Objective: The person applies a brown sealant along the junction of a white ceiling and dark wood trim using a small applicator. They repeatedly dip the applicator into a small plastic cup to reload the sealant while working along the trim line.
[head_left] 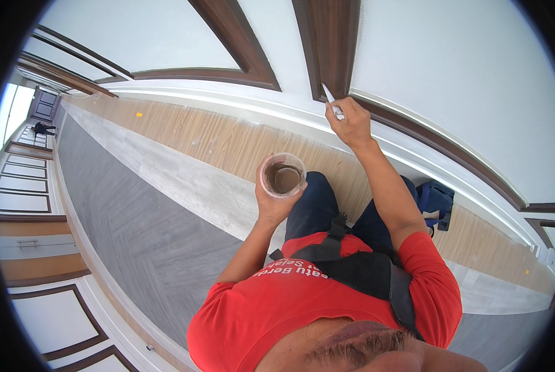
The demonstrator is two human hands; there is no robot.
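While the left hand (272, 201) grips a clear cup (283, 175) of brown liquid over open floor (165, 204), the right hand (350, 123) pinches a thin brush (331, 99) against the dark wall trim (333, 43). Fingers hide the brush's lower end.

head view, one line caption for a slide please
Right hand touches a small brush to dark wall trim; left hand holds a cup of brown liquid.

Two hands: the left hand (272, 201) holds one plastic cup (283, 175), the right hand (350, 121) one brush (331, 99).
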